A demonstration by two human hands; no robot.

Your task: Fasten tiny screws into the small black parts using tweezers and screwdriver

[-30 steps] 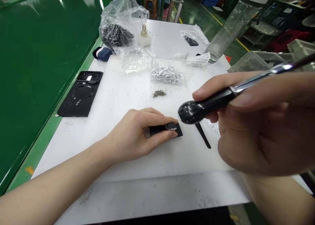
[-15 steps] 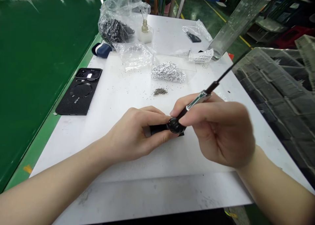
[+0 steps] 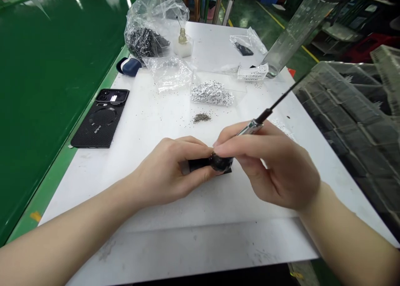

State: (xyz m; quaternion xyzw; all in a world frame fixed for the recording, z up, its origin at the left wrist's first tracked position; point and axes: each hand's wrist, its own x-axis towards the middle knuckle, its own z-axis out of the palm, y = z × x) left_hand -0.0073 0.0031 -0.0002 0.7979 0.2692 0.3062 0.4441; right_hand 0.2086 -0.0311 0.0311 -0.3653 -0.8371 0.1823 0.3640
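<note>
My left hand point(image 3: 170, 167) is closed around a small black part point(image 3: 197, 164), its thumb and fingers pinching either side. Much of that part is covered by the fingers. In my right hand point(image 3: 275, 165) is a screwdriver point(image 3: 250, 127) with a round black knob, a silver body and a long thin dark shaft. The shaft points up and away to the right. Its knob end is by the left fingertips, over the black part; whether they touch I cannot tell. Beyond the hands lies a small pile of tiny dark screws point(image 3: 202, 117) on the white sheet point(image 3: 150, 127).
A clear tray point(image 3: 212, 94) of small black-and-white pieces sits behind the pile. Further back are plastic bags point(image 3: 170, 73) and a small bottle point(image 3: 182, 36). A black phone case point(image 3: 100, 117) lies left. Stacked clear boxes point(image 3: 346, 106) stand right, near a transparent tube point(image 3: 293, 31).
My right fingers have shifted along the screwdriver toward its knob, and the hand has moved slightly left. My left hand keeps its hold on the black part.
</note>
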